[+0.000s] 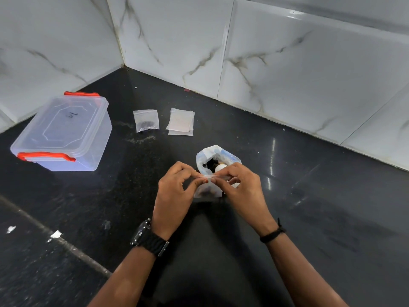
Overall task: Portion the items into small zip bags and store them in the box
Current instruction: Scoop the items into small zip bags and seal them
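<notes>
My left hand [176,189] and my right hand [240,187] pinch the top strip of a small clear zip bag [208,189] with dark bits inside, held over the black counter. Just behind it stands an open white plastic bag [215,155] holding dark items and a white scoop [220,167]. Farther back lie a filled small zip bag [146,120] and a stack of empty zip bags [180,121]. A clear plastic box [64,134] with red latches sits at the left with its lid on.
Marble-tiled walls [287,63] close off the counter at the back and left, meeting in a corner. A seam [55,235] runs across the black counter at lower left, with small white scraps [55,234] beside it.
</notes>
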